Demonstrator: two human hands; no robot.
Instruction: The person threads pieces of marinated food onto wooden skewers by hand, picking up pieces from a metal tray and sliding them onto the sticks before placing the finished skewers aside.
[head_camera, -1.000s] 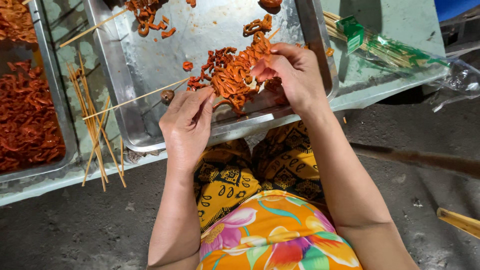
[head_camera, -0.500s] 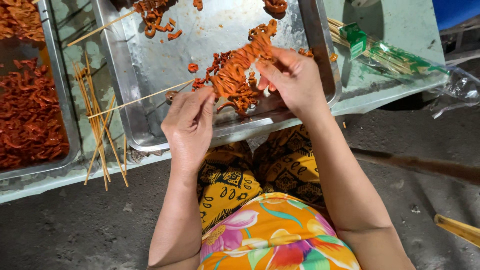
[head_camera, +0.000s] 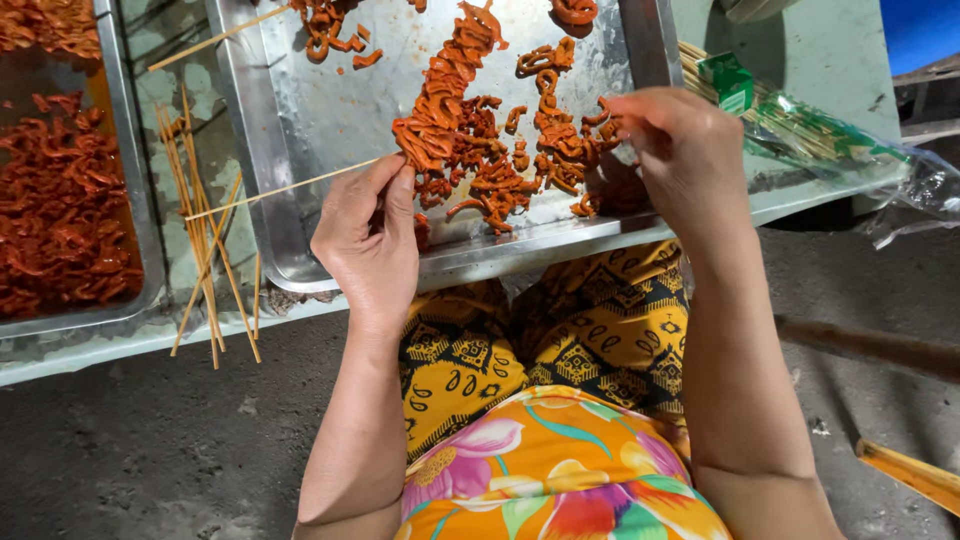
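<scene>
A shallow metal tray (head_camera: 300, 180) sits at twelve o'clock from the person, on a pale green table (head_camera: 800, 40). It holds a loose heap of orange-red marinated meat strips (head_camera: 490, 170) near its front rim, with a few stray pieces towards the back. At nine o'clock a second metal tray (head_camera: 130, 250) is filled with a denser mass of the same red strips (head_camera: 60, 210). Between the two trays a bundle of bare bamboo sticks (head_camera: 205, 260) lies on the table. At two o'clock a clear plastic bag of sticks (head_camera: 800, 135) with a green label lies beside the first tray.

The left hand (head_camera: 368, 240) is closed narrowly, thumb and fingers pinching a skewer (head_camera: 290, 188) whose bare end points towards nine o'clock. A packed run of meat (head_camera: 445, 100) sits on the skewer's far end, rising from the hand towards one o'clock over the tray.

The right hand (head_camera: 680, 160) hovers over the tray's front right corner, fingers curled and pinched together on a small strip at the edge of the heap.
</scene>
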